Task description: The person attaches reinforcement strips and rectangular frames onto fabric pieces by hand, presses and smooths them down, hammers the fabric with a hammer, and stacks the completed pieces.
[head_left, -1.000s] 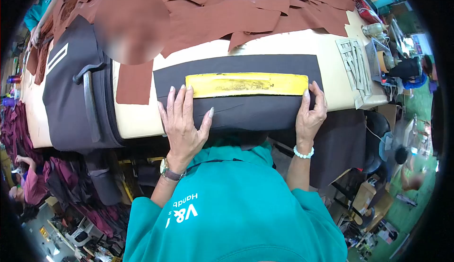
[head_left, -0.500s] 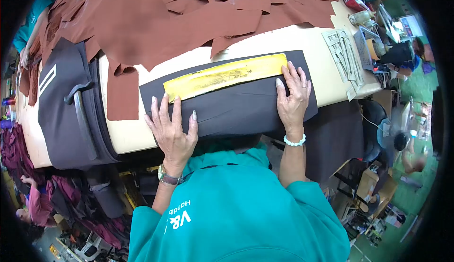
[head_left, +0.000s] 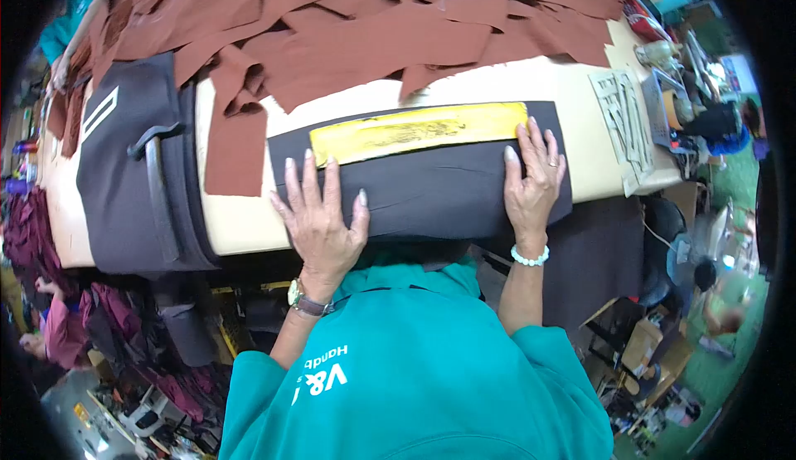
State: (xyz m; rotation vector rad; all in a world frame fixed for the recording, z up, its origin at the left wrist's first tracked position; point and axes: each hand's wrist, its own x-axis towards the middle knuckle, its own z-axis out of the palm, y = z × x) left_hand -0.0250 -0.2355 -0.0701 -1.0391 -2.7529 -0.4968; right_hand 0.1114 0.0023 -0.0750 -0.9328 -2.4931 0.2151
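A long yellow strip (head_left: 419, 132) with dark smudges lies near the far edge of a dark sheet (head_left: 431, 190) on the table. My left hand (head_left: 319, 223) rests flat on the sheet with its fingers spread, the fingertips at the strip's left end. At the strip's right end lies my right hand (head_left: 533, 182), fingers stretched out, its fingertips touching the strip's corner. Neither hand grips anything.
Reddish-brown sheets (head_left: 348, 53) cover the far side of the table (head_left: 240, 223). To the left, a dark metal bar (head_left: 157, 186) lies on folded dark material (head_left: 116, 170). Pale flat templates (head_left: 622, 124) lie at the right. Another person's arm (head_left: 79, 41) reaches in far left.
The view has shifted to and fro. Compared with the first frame, the strip sits slightly farther from me and left on the sheet, its right end raised, and my right hand has moved with it.
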